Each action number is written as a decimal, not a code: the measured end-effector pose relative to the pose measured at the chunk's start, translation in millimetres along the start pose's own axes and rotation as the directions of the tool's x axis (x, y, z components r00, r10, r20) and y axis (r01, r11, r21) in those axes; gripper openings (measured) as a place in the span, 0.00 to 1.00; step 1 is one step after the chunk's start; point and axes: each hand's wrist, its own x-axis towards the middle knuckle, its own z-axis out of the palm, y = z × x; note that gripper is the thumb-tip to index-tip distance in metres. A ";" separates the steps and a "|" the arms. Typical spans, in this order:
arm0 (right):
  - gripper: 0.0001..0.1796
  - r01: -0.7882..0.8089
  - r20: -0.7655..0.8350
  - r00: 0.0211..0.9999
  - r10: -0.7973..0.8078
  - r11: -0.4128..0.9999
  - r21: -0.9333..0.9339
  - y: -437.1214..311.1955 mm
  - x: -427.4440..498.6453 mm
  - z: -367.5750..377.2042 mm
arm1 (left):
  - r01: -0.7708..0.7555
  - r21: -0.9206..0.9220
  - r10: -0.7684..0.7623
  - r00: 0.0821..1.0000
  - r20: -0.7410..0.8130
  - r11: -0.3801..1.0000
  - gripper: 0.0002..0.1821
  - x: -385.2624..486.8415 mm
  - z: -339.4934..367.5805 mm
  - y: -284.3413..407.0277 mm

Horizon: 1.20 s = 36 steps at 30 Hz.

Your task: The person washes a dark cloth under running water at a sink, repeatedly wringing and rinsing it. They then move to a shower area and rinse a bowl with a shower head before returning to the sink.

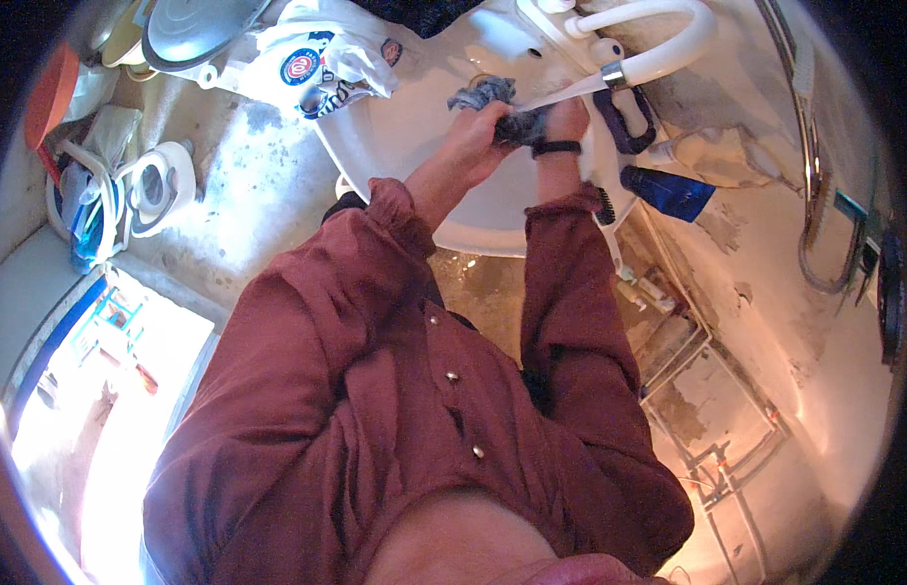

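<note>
Both hands work inside a white washbasin, low under the faucet. My left hand grips a wet dark grey cloth, part of which bunches up beyond the fingers. On the other side, my right hand holds the same cloth, and its fingers are partly hidden by the water. A stream of water runs from the curved white faucet spout down onto the cloth between the hands. A dark band circles the right wrist.
A white printed garment hangs over the basin's left side, near a metal bowl. On the right are a dark looped handle, a blue tube, a plastic packet and a black-bristled brush. Pipes run along the right wall.
</note>
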 end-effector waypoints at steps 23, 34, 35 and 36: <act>0.14 0.604 0.319 0.794 -0.518 0.613 -0.509 -24.7 -69.4 49.2 | -0.073 -0.132 0.054 0.989 -0.139 0.989 0.12 27.5 -4.7 0.4; 0.20 -0.364 -0.067 0.915 0.398 0.885 0.290 29.6 3.2 -9.6 | 0.018 -0.129 -0.025 0.998 -0.054 0.991 0.10 -12.1 -11.4 22.5; 0.21 -0.351 0.027 0.928 0.372 0.848 0.397 29.2 -1.6 -19.6 | 0.066 -0.238 -0.057 0.997 0.046 0.969 0.10 -14.6 -16.1 25.7; 0.19 -0.380 0.109 0.915 0.390 0.737 0.558 12.3 -19.7 -11.4 | 0.046 -0.253 -0.035 0.998 0.048 0.966 0.10 -13.9 -19.4 27.6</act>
